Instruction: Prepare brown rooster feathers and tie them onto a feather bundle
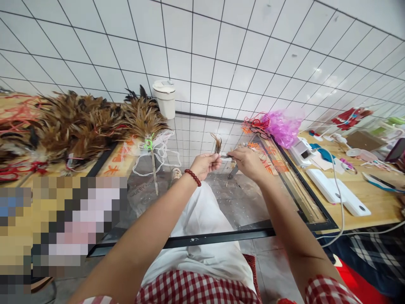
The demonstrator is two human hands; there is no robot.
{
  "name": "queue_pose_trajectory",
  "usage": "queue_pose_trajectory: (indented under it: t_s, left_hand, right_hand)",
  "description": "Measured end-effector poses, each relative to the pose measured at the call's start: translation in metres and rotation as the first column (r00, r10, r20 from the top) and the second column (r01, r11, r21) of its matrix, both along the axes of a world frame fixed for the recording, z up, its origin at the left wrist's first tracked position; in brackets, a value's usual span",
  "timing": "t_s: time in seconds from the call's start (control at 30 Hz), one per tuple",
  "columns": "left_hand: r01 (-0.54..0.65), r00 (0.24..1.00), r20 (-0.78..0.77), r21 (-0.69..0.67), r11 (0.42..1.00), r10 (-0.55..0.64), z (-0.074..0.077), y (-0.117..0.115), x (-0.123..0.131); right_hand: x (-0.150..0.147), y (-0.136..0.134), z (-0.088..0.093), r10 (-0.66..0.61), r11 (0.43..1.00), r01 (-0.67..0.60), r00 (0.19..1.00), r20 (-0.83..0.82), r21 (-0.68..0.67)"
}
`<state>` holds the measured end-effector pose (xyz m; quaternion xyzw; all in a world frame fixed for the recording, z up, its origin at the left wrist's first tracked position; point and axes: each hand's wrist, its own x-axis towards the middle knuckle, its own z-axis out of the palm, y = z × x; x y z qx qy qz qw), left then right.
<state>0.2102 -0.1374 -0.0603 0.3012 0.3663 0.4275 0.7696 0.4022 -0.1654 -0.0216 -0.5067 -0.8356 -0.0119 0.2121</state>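
Note:
My left hand [205, 165], with a dark red bead bracelet at the wrist, pinches a small brown and black feather [217, 143] whose tip points up. Close by on its right, my right hand [249, 162] is closed, its fingertips by the pale lower end of the feather. A dark slim object [233, 172] shows just under the right fingers; whether they hold it is hard to see. Both hands are above the glass tabletop [249, 204]. To their left lies a feather duster [145, 114] of brown feathers on a thin stick, with green binding.
A heap of brown feather bundles [79, 126] fills the left side. A white lidded cup [165, 99] stands by the tiled wall. White string [164, 147] lies loose near the duster. Pink plastic [283, 126], a white power bank [351, 202] and cables are at the right.

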Motion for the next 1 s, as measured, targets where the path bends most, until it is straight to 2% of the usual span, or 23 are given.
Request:
queue_pose_trajectory:
  t_s: [0.13,0.2,0.33,0.5,0.63,0.67,0.73,0.8,0.87,0.93,1.0]
  left_hand:
    - [-0.031,0.995,-0.092,-0.008,0.999,0.031,0.005,-0.006,0.005]
    - [-0.035,0.990,-0.134,-0.002,0.999,0.035,0.008,-0.008,0.007]
    - [-0.014,0.983,-0.181,0.007,1.000,0.015,0.010,-0.010,0.009]
    - [0.116,0.965,-0.245,0.064,0.991,-0.097,0.005,-0.009,0.008]
    - [0.268,0.921,-0.329,0.149,0.952,-0.208,0.002,-0.009,0.007]
    - [0.270,0.920,-0.334,0.161,0.949,-0.205,0.002,-0.009,0.007]
    - [0.213,0.938,-0.309,0.156,0.965,-0.157,0.004,-0.009,0.008]
    - [0.141,0.959,-0.262,0.120,0.983,-0.106,0.006,-0.009,0.008]
    - [0.101,0.970,-0.231,0.087,0.991,-0.079,0.007,-0.010,0.008]
    - [0.084,0.974,-0.218,0.076,0.994,-0.065,0.006,-0.009,0.009]
    - [0.073,0.976,-0.210,0.079,0.994,-0.055,0.005,-0.009,0.010]
  right_hand:
    - [-0.020,-0.006,-0.012,-0.119,0.992,0.119,0.993,-0.002,0.032]
    - [-0.018,-0.007,-0.017,-0.101,0.994,0.101,0.995,-0.003,0.051]
    - [-0.012,-0.008,-0.021,-0.072,0.993,0.062,0.992,0.104,0.096]
    - [-0.021,-0.012,-0.021,-0.093,0.988,0.066,0.977,0.194,0.141]
    - [-0.014,-0.013,-0.016,-0.033,0.990,-0.001,0.971,0.235,0.144]
    - [-0.008,-0.012,-0.013,-0.055,0.988,0.021,0.973,0.224,0.151]
    - [0.010,-0.010,-0.008,-0.202,0.969,0.174,0.968,0.151,0.178]
    - [0.029,-0.008,-0.005,-0.421,0.897,0.406,0.906,0.056,0.174]
    - [0.042,-0.007,-0.005,-0.573,0.816,0.568,0.820,0.018,0.104]
    - [0.047,-0.006,-0.009,-0.633,0.772,0.635,0.773,0.042,-0.026]
    - [0.046,-0.006,-0.013,-0.620,0.758,0.627,0.779,0.098,-0.180]
